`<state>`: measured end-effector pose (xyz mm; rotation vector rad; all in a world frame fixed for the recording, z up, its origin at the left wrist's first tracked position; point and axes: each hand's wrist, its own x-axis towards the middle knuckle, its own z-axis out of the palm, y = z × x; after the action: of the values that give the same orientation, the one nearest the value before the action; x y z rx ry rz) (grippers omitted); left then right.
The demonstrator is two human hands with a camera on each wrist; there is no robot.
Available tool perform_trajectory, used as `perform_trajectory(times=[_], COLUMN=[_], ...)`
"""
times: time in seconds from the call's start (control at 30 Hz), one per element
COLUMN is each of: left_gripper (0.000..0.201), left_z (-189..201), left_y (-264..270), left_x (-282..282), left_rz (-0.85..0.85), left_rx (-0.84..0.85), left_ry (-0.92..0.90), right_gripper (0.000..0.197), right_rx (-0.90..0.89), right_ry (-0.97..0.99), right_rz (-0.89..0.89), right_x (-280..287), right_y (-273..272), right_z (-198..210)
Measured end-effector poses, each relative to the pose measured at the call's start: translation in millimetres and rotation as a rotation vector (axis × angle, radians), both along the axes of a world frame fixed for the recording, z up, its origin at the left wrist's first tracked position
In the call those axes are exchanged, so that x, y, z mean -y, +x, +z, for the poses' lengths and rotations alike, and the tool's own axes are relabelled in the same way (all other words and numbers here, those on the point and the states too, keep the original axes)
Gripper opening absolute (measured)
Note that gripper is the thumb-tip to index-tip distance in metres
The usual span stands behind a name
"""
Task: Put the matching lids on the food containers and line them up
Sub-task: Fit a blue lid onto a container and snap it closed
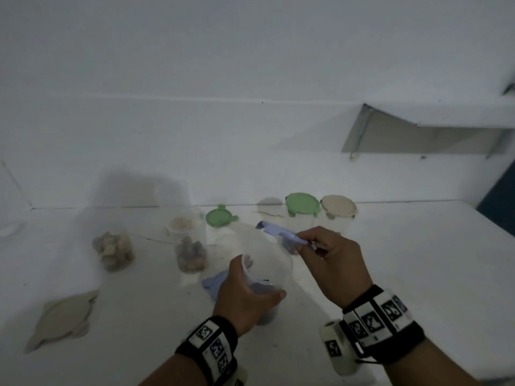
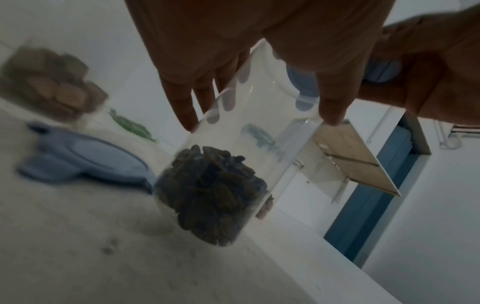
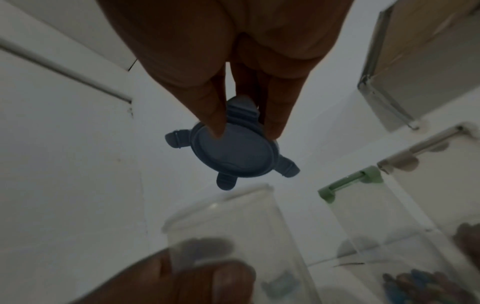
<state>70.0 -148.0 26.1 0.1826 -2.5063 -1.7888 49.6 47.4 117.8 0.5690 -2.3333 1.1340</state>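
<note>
White bench [image 1: 390, 260], matte, with a few dark specks near the middle; it meets a plain white wall [image 1: 195, 79] at the far edge. A white shelf [image 1: 459, 112] on a metal bracket juts from the wall at far right, with a blue panel [image 1: 498, 207] below it (door or cabinet, cannot tell).

Left hand [image 1: 245, 299] wraps a clear container [image 1: 264, 268] with dark contents at its bottom, near centre, open-topped. Right hand [image 1: 331, 257] pinches a small blue lid [image 1: 281, 232] by its edge, tilted just above the container's rim.

Far right, against the wall: two lidded containers, green lid [image 1: 302, 204] and beige lid [image 1: 338, 206]. Loose on the bench: small green lid [image 1: 220, 217], large blue lid [image 1: 214, 282], large beige lid [image 1: 64, 319] at near left. Three open containers of mixed pieces sit left of centre.
</note>
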Motion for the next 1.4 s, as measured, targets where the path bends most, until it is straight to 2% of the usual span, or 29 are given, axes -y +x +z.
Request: perform_trajectory(times=[0.07,0.2,0.3,0.37,0.5,0.6,0.77,0.83,0.93,1.07,1.13,1.2,1.33,1.4], left_gripper=[0.102,0.089,0.099,0.104,0.095,0.096,0.09,0.083,0.061,0.011,0.021,0.022,0.024,0.024], left_z=[-7.4,-12.1,-16.7,-21.9,-22.7,-25.4,-12.9,-10.1,-3.4,25.4,34.9,38.3,38.9,41.4], left_y=[-6.3,-15.1,-21.8,-26.5,-31.7,-33.8,-23.5,-23.4,-26.6,-28.4,-31.0,-32.4,-33.1,-33.0], left_x=[-20.3,-46.7,-60.5,-66.2,-74.1,-73.6,-50.7,-36.3,-21.0,-34.9,-43.7,-48.0,-45.2,-45.4], left_rz=[-0.03,-0.085,-0.094,-0.076,-0.094,-0.099,-0.251,-0.203,-0.024,0.097,0.124,0.128,0.15,0.151], left_rx=[0.012,-0.007,-0.048,-0.056,-0.086,-0.069,-0.03,0.044,0.093,0.03,-0.004,-0.05,-0.022,-0.013], left_ry=[0.014,0.043,0.05,0.059,0.055,0.057,-0.094,-0.123,0.076,0.188,0.157,0.04,0.025,0.036], right_gripper=[0.007,0.02,0.021,0.021,0.02,0.02,0.021,0.019,0.018,0.02,0.019,0.015,0.007,0.015], right_rx=[-0.101,-0.175,-0.183,-0.195,-0.17,-0.16,-0.163,-0.166,-0.199,-0.203,-0.173,-0.14,-0.054,-0.007], right_ry=[0.061,0.192,0.263,0.296,0.289,0.303,0.358,0.359,0.345,0.349,0.34,0.32,0.163,0.142], right_rz=[0.004,0.002,0.029,0.043,0.068,0.095,0.135,0.149,0.171,0.179,0.204,0.24,0.252,0.205], right_x=[-8.8,-29.7,-43.5,-50.6,-61.5,-64.0,-60.9,-59.4,-56.4,-56.8,-60.3,-63.5,-64.0,-62.9], right_y=[-0.1,-4.0,-6.9,-8.5,-13.0,-16.7,-20.6,-22.6,-24.3,-25.5,-24.8,-23.1,-22.4,-29.2], right_z=[-12.1,-44.2,-59.5,-64.5,-67.9,-68.5,-70.0,-69.8,-66.5,-64.6,-67.2,-68.1,-59.3,-56.4])
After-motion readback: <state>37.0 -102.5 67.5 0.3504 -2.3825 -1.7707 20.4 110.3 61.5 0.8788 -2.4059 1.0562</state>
